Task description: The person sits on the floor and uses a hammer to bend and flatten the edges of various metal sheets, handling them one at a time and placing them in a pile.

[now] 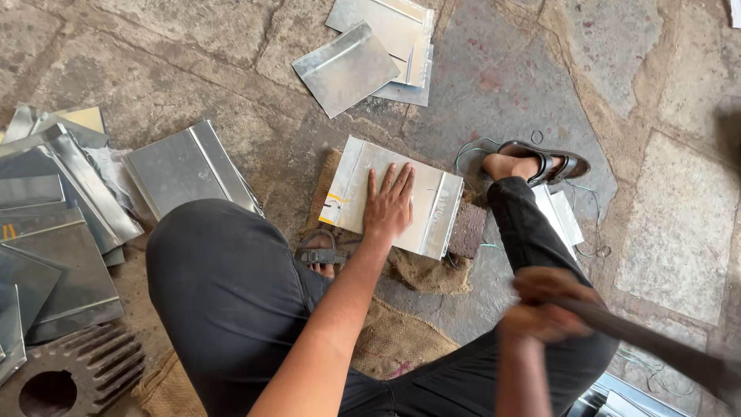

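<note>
A: Where is the left hand point(390, 205)?
B: It lies open and flat on the metal sheet point(401, 197), on sacking point(417, 270) at the centre.
A: And the right hand point(552, 305)?
B: At 4 o'clock, closed around a blurred tool handle point(656, 344).

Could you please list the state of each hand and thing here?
Left hand: flat, pressing the metal sheet.
Right hand: gripping a blurred hammer handle.
Metal sheet: lying flat on burlap, edges folded.
Sheet stack: piled at left.
Brick: beside the sheet's edge.
</note>
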